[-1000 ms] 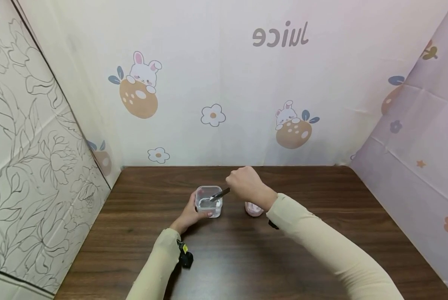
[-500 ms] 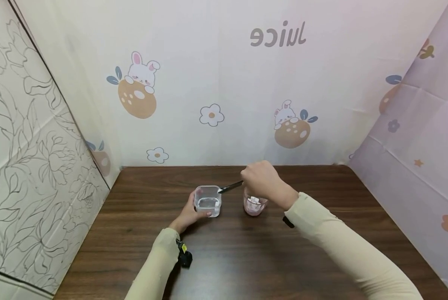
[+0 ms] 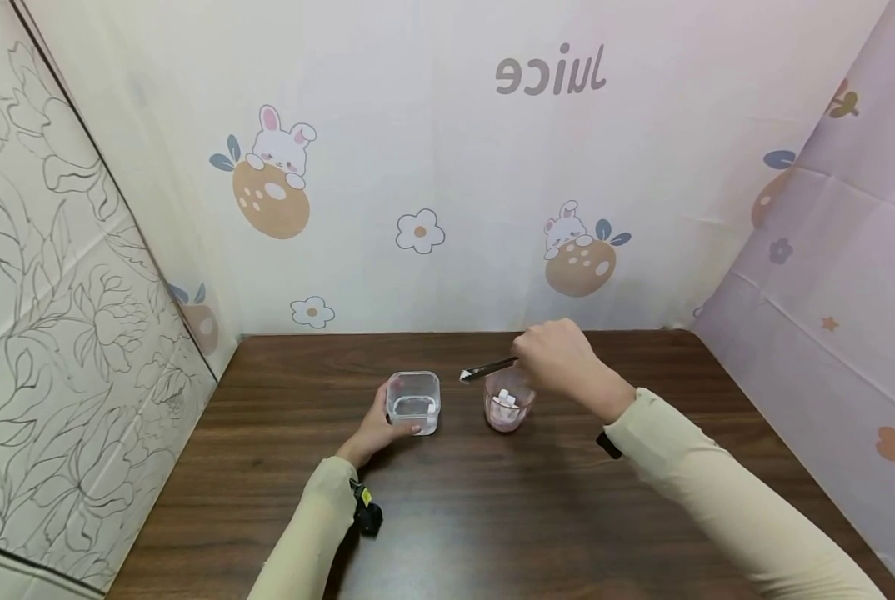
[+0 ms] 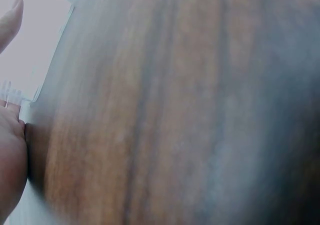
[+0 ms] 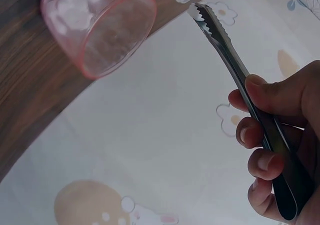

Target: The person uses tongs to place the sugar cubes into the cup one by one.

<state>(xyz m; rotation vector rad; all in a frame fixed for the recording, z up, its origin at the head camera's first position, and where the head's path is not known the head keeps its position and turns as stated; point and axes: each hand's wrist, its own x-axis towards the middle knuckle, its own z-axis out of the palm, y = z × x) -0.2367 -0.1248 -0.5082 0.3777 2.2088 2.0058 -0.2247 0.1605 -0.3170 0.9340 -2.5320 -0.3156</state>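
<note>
A clear square plastic container point(image 3: 413, 385) stands on the table at the middle, a small white piece point(image 3: 431, 408) at its right side. My left hand point(image 3: 376, 432) holds it from the left, the thumb along its near side. Tongs with serrated tips point(image 5: 287, 187) are gripped in my right hand point(image 3: 558, 357), fingers and thumb curled round both arms. Between the tips sits a small white piece point(image 5: 197, 14). The tongs point left, close above a pink see-through cup point(image 5: 120, 35) heaped with white cubes point(image 3: 505, 402). The left wrist view shows only part of my hand and the container's edge.
The dark wooden table point(image 3: 462, 517) reaches back to a wall curtain point(image 3: 477, 275) printed with rabbits and flowers. Another patterned panel point(image 3: 50, 333) borders the left side. Cup and container stand side by side with a narrow gap.
My right hand has moved right with the tongs, carrying the tips out of the container to beside the cup. The cup's cubes have come into sight. My left hand stays on the container.
</note>
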